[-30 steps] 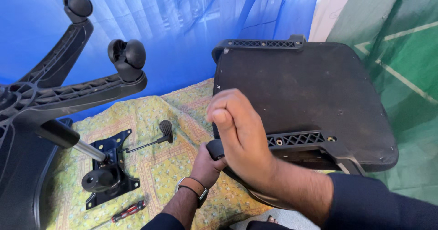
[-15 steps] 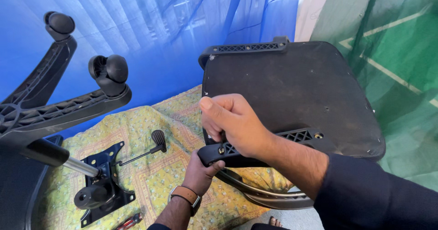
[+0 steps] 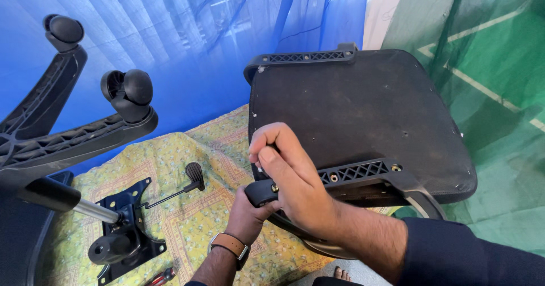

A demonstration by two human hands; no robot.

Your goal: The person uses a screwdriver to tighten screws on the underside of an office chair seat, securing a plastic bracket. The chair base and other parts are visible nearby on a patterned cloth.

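Beneath the armrest (image 3: 352, 175), left hand (image 3: 245, 215) grips; right hand (image 3: 292, 178) pinches above.

A yellow patterned cloth (image 3: 187, 218) covers the floor, rumpled in soft folds. On it lies a black metal tilt plate (image 3: 128, 229) with a thin lever (image 3: 170, 192) running out to a ribbed paddle knob near the cloth's middle. A silver gas cylinder (image 3: 85, 207) slants down into that plate from the left. Above it looms an upturned black star base (image 3: 62, 144), two of its spokes ending in black castor wheels (image 3: 128, 93). A red-handled screwdriver (image 3: 162, 276) lies at the cloth's near edge. Behind everything hangs a blue sheet (image 3: 198, 42); to the right, green netting (image 3: 494, 81) with pale stripes drapes down.
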